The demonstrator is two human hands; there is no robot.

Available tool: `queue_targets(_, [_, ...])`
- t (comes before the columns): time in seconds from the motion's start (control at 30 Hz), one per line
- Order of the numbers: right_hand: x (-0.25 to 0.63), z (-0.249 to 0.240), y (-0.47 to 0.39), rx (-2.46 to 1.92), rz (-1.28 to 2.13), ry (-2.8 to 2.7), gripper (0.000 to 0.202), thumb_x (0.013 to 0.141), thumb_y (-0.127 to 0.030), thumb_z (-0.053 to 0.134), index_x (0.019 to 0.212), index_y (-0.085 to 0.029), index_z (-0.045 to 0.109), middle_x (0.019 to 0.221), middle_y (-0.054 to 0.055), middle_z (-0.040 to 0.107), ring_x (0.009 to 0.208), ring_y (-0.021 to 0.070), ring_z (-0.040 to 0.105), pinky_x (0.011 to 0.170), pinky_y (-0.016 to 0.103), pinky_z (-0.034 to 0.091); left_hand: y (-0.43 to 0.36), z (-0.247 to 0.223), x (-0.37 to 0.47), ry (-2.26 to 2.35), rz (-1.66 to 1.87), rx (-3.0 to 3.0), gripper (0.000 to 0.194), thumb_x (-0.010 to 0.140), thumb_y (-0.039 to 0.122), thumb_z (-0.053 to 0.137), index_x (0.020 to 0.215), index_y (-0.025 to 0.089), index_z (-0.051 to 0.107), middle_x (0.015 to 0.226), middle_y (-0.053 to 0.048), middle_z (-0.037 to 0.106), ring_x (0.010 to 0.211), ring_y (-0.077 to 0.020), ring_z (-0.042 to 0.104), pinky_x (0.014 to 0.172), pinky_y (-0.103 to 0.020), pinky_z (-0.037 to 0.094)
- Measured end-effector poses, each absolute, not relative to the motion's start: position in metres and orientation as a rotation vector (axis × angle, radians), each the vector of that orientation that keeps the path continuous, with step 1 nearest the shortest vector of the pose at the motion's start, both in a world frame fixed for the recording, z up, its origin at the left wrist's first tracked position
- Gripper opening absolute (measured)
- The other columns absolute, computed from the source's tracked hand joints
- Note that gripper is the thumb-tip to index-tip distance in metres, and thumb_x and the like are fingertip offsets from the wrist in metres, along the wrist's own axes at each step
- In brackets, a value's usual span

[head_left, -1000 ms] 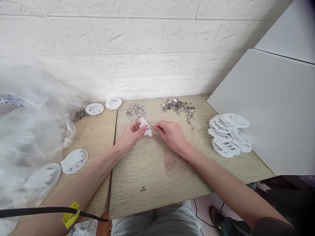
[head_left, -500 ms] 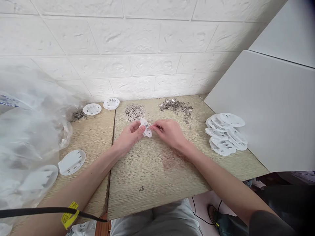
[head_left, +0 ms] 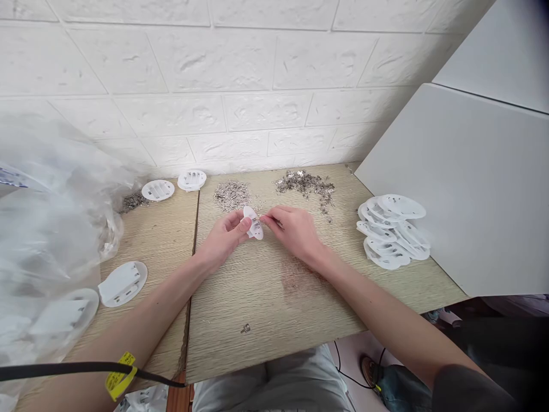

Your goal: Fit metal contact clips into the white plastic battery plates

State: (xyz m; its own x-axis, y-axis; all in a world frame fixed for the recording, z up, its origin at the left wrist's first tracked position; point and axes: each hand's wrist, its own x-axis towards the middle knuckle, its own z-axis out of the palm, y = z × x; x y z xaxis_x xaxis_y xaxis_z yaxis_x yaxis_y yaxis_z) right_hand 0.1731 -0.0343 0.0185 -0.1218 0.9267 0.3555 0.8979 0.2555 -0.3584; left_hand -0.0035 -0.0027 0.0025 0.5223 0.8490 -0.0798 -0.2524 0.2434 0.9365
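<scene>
My left hand [head_left: 226, 233] is closed on a white oval plastic plate [head_left: 256, 229] with slots in it, tilted up on edge above the table. The thumb presses on its near face. My right hand [head_left: 294, 228] is closed in a pinch beside the plate's right side, its fingertips at a small metal piece too tiny to make out fully. Beyond the hands lie a heap of small flat metal pieces [head_left: 232, 195] and a looser heap of metal clips [head_left: 305, 186]. One loose metal clip [head_left: 246, 328] lies near the table's front edge.
On the right, a pile of white oval plates [head_left: 392, 232] leans near a grey panel [head_left: 450, 189]. Left are more white plates [head_left: 123, 284] and a large clear plastic bag [head_left: 55, 229]. A black cable [head_left: 77, 369] with a yellow tag crosses the lower left. A white brick wall [head_left: 184, 63] stands behind.
The right fingertips have drawn slightly away from the white plate, with a small gap now showing. The left hand keeps its hold. The view has shifted slightly.
</scene>
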Motion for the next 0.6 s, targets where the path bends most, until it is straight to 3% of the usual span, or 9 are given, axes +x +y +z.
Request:
queue_targets(0.27, [0.1676,0.0167,-0.0358,-1.658,0.035,-2.078,0.032,0.095,-0.033,0.046,0.074,-0.017,0.064,0.074,0.003,0.066,0.059,0.0109,0.044,0.054,0.027,0.019,-0.0023,0.0015,-0.0044,0.668,0.825,1.094,0.04,0.076,0.044,0.071,0.103,0.016,0.065,0.109,-0.01,0.067,0.099,-0.0207,0.062,0.096,-0.043,0.047])
queue_targets(0.6, [0.1762,0.0255,-0.0352,-1.628,0.133,-1.961,0.027,0.093,-0.031,0.05,0.077,-0.017,0.067,0.076,0.004,0.068,0.063,0.0119,0.052,0.058,0.025,0.026,-0.0021,0.0056,-0.0039,0.678,0.883,0.973,0.041,0.072,0.046,0.074,0.096,0.013,0.066,0.102,-0.011,0.067,0.102,-0.0235,0.061,0.096,-0.044,0.047])
